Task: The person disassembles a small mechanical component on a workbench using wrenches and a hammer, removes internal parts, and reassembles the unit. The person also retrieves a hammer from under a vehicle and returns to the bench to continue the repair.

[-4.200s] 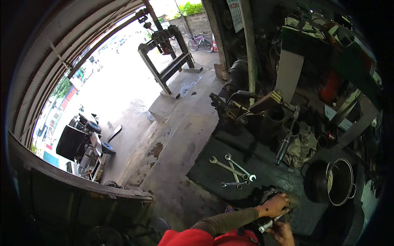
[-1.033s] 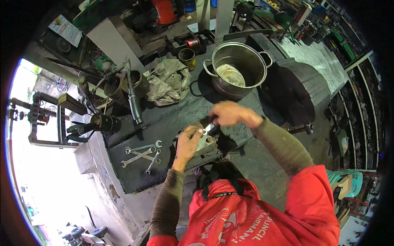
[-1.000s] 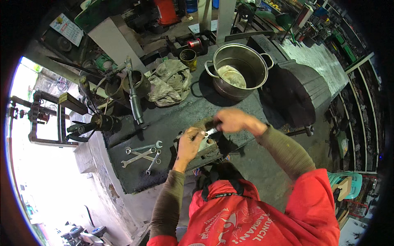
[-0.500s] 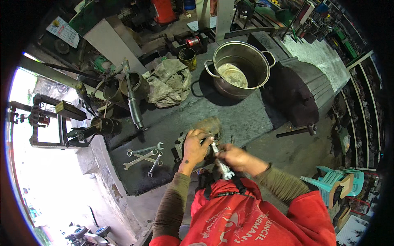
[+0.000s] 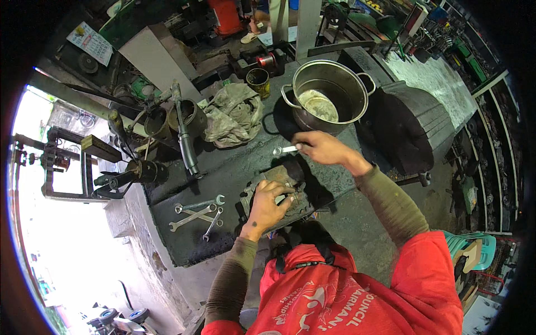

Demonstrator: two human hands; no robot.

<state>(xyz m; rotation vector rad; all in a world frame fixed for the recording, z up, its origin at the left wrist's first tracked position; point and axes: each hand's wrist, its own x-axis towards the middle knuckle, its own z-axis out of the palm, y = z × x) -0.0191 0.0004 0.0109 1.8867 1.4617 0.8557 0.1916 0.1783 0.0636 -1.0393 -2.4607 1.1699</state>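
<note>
Hands apart: left laid on a metal block, right grasping a wrench

Both hands reach over the desk [image 5: 223, 170], whose dark, stained top fills the middle of the view. At its far side stands the biggest thing near them, a round metal pot [image 5: 343, 89], upright and uncovered, with a loop handle on each side and a pale patch at its bottom. Nearer the person, close to the near edge, sits the grimy metal block [image 5: 301, 201]. The left hand [image 5: 269, 204] rests over its left part with fingers bent and spread; whether it grips anything underneath cannot be told.

Left of the pot lies a crumpled, dirty grey cloth [image 5: 233, 114], and left of that a long tool [image 5: 187, 148] slants past some dark cylinders, its thick end toward the person. Between cloth and pot stands a small yellowish can [image 5: 258, 84], stained dark.

Lower left, well clear of the block, a cluster of wrenches [image 5: 196, 214] lies flat on the desk, some crossing one another. Smallest to show is the bright wrench [image 5: 287, 149] clasped in the right hand [image 5: 322, 149], its ring end pointing left, between pot and block and touching neither.
</note>
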